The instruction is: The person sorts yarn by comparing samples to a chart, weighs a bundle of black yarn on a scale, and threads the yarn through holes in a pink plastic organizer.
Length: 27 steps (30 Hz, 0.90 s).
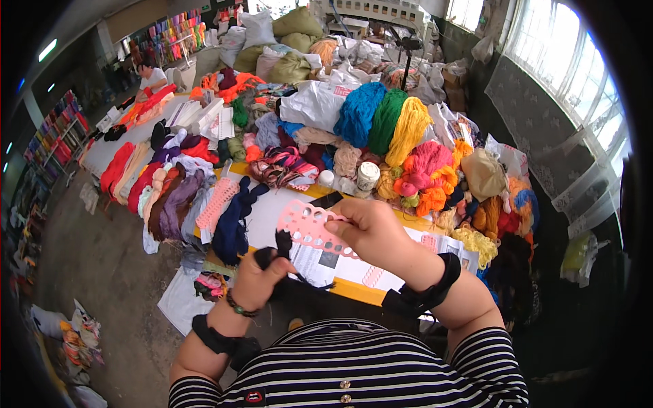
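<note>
My right hand [373, 230] pinches a pink card with rows of punched holes [307, 223] by its right part, holding it tilted above the table. My left hand [257, 282] is closed round a strand of black yarn [283, 242]. The strand runs up to the card's lower left corner; whether it passes through a hole there I cannot tell. Beneath the hands lies a white printed sheet [309, 270]. A navy yarn hank [236, 221] hangs over the table edge to the left, beside another pink holed card [218, 202].
Heaped yarn in many colours covers the table's far side, with blue [360, 112], green [389, 122] and yellow hanks [408, 132]. A white jar [368, 176] and a small white lidded pot [326, 179] stand before it. A person [152, 79] sits farther back left.
</note>
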Available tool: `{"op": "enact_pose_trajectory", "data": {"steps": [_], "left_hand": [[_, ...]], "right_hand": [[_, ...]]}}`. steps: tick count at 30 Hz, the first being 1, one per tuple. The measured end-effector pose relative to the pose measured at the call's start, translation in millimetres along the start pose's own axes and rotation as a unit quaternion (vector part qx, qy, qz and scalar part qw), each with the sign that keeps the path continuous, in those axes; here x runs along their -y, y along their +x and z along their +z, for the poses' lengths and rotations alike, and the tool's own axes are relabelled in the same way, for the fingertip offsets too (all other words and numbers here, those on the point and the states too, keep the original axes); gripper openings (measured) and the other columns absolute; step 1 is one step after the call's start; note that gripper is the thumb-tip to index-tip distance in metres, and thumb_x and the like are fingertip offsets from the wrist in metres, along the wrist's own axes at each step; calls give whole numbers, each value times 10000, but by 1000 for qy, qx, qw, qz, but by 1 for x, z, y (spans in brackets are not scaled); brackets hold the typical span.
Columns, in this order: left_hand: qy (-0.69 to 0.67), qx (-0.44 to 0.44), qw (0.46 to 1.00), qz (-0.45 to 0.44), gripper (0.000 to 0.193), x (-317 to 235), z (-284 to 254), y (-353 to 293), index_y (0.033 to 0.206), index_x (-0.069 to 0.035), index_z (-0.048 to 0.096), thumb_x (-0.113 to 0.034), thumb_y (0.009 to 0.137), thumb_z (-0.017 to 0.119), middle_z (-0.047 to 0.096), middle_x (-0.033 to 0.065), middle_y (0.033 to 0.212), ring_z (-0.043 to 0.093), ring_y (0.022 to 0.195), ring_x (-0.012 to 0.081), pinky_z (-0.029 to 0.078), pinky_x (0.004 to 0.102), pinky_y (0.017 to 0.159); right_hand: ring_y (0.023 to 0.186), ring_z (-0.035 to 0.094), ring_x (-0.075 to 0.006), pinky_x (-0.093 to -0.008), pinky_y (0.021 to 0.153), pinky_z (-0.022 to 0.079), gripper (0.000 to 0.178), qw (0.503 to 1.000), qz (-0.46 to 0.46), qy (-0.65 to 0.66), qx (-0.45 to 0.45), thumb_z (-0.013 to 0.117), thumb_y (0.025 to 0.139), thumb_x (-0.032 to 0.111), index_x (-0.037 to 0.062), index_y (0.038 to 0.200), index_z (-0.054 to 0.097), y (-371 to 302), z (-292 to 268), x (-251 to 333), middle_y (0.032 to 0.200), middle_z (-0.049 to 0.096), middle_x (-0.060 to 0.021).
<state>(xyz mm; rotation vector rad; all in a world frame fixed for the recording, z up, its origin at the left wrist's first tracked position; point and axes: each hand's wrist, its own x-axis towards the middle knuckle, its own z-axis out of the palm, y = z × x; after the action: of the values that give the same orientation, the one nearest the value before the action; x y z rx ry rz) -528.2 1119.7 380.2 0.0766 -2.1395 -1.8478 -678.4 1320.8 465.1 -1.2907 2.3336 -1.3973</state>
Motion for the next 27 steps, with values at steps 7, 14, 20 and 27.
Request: {"op": "enact_pose_trajectory", "data": {"steps": [7, 14, 20, 27], "left_hand": [[-219, -153, 963, -25, 300, 7, -46, 34, 1043, -33, 666, -318, 949, 677, 681, -1, 890, 600, 750, 93, 477, 249, 685], [-140, 57, 970, -192, 293, 55, -28, -2, 871, -17, 651, -288, 979, 632, 649, 25, 794, 591, 680, 105, 487, 244, 652], [-134, -194, 963, -132, 323, 51, -41, 30, 857, -21, 661, -327, 960, 660, 633, 19, 679, 524, 533, 83, 379, 220, 478], [-165, 11, 964, -207, 226, 32, -30, 24, 971, -53, 669, -256, 1010, 577, 538, -42, 670, 381, 519, 35, 268, 199, 464]], "right_hand": [[626, 592, -364, -414, 575, 454, 158, 999, -32, -11, 12, 695, 875, 151, 6, 835, 646, -3, 9, 7, 682, 602, -183], [552, 547, -131, -294, 528, 440, 101, 998, 34, -13, 47, 681, 912, 93, -8, 912, 678, 5, 23, -20, 673, 599, -82], [555, 547, -108, -285, 524, 441, 129, 998, 34, -5, 45, 678, 921, 117, -12, 933, 670, 9, 29, -28, 655, 583, -68], [563, 535, -190, -330, 535, 434, 160, 993, 105, 7, 59, 671, 912, 154, -6, 910, 666, 15, 28, -38, 638, 577, -100]]}}
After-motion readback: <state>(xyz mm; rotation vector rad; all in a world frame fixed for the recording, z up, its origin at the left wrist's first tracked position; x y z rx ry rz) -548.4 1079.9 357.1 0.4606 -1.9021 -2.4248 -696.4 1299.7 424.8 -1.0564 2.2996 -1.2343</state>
